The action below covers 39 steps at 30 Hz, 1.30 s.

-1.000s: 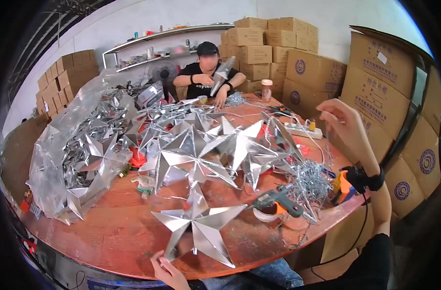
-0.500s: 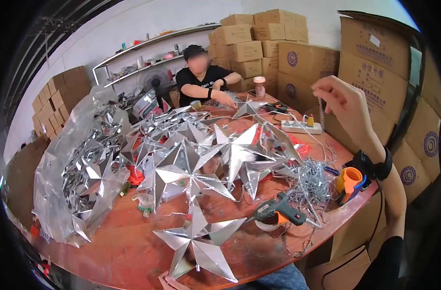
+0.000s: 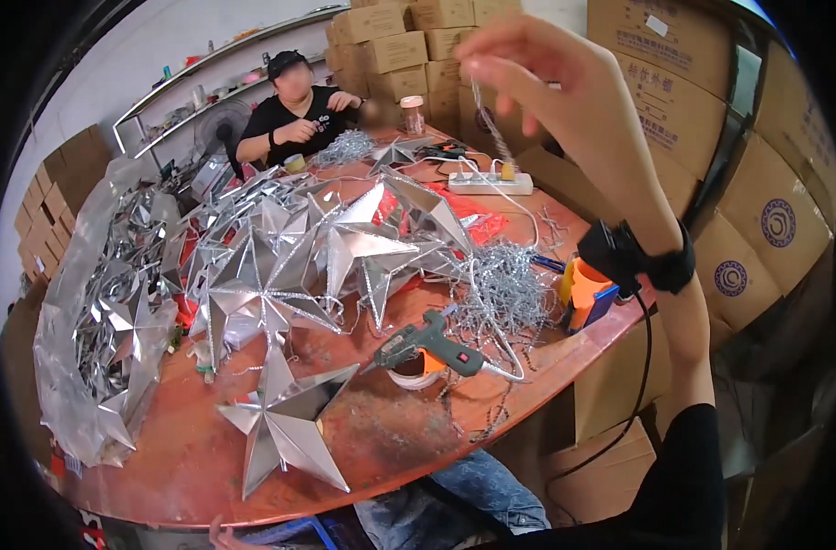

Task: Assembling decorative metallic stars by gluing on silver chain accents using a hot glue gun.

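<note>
My right hand [image 3: 551, 73] is raised at the upper right, with thumb and fingers pinching the top of a thin silver beaded strand [image 3: 491, 128] that hangs below it. Of my left hand [image 3: 227, 536] only blurred fingertips show at the lower edge, just under the table's rim; what they do is hidden. Closest to them, a shiny silver five-pointed star [image 3: 289, 412] lies at the near table edge, apart from the fingers. Behind it, several silver stars [image 3: 262, 289] with beaded trim along their ridges are heaped together.
A green glue gun [image 3: 427, 344] rests on a white roll [image 3: 413, 378] beside tangled silver strands [image 3: 505, 289]. An orange tape roll [image 3: 587, 284] and a white power strip [image 3: 491, 183] lie right. A plastic bag of stars [image 3: 115, 321] stands left. A co-worker [image 3: 299, 115] sits across; cartons [image 3: 661, 101] rise behind.
My view has turned right, shifting the scene left. My right hand has risen with the strand. My left fingers have drawn down away from the near star. The co-worker's hands have lifted.
</note>
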Motion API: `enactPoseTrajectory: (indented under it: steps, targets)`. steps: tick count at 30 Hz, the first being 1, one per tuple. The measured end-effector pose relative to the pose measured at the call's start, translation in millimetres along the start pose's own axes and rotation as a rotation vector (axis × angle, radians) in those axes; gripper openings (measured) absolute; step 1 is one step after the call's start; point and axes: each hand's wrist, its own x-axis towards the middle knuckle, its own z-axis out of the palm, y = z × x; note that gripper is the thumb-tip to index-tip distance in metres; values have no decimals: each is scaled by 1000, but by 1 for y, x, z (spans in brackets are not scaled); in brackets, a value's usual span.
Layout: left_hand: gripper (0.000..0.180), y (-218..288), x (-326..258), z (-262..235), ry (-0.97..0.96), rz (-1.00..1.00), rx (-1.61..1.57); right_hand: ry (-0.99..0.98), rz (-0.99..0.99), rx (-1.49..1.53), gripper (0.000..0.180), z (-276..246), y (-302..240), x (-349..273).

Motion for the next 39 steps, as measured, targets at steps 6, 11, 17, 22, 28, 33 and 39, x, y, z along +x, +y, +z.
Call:
enactPoseTrajectory:
  steps: [6, 11, 17, 22, 28, 33, 39]
  targets:
    - [36, 118, -16, -52, -103, 101, -288, -352, -201, 184, 13, 16, -43, -55]
    - [26, 177, -49, -31, -402, 107, -998, -946, -363, 409, 11, 34, -77, -111]
    - [46, 167, -66, -33, -1332, -206, -1052, -1152, -428, 652, 34, 68, -62, -143]
    - [39, 162, -61, -27, -1379, -158, -1093, -1184, -402, 689, 33, 78, -57, -144]
    - [43, 150, -70, -20, -1370, -153, -1126, -1146, -509, 814, 25, 97, -46, -142]
    - [22, 142, -72, -6, -1424, -286, -1003, -1083, -389, 805, 15, 107, -39, -139]
    - [8, 156, -69, 0, -1276, -351, -1239, -999, -404, 855, 26, 117, -20, -138]
